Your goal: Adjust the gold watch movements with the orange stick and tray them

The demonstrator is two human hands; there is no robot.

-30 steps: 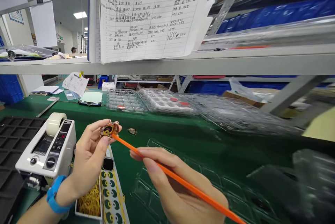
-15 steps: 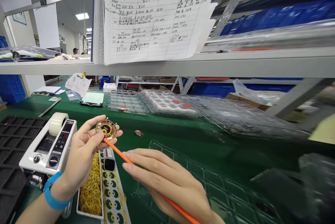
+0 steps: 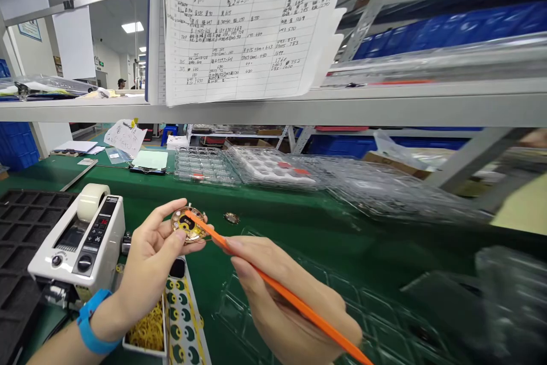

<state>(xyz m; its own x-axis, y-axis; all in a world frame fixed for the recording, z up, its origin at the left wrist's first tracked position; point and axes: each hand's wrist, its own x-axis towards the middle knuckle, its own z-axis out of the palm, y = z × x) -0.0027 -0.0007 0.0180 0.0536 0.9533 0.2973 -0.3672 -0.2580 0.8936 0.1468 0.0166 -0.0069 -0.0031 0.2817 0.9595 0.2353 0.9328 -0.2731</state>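
Observation:
My left hand (image 3: 156, 257), with a blue band at the wrist, grips a round gold-rimmed watch part (image 3: 197, 232) between thumb and fingers. Its face shows a yellow and black piece. In my right hand (image 3: 294, 296) is a long orange stick (image 3: 294, 303), whose tip lies over the upper part of the round piece. A second small round part (image 3: 231, 218) rests on the green table just behind. Below my left hand are a white box of yellow rings (image 3: 147, 328) and a sheet of yellow and green stickers (image 3: 183, 319).
A white tape dispenser (image 3: 79, 240) and a black compartment tray (image 3: 25, 262) stand at the left. Clear plastic trays (image 3: 273, 168) line the back; another clear tray (image 3: 367, 308) lies at the right. A shelf edge (image 3: 273, 111) with hanging paper crosses above.
My left hand has moved slightly right and down with the round part. The orange stick's tip has shifted from the part's lower edge up over its face.

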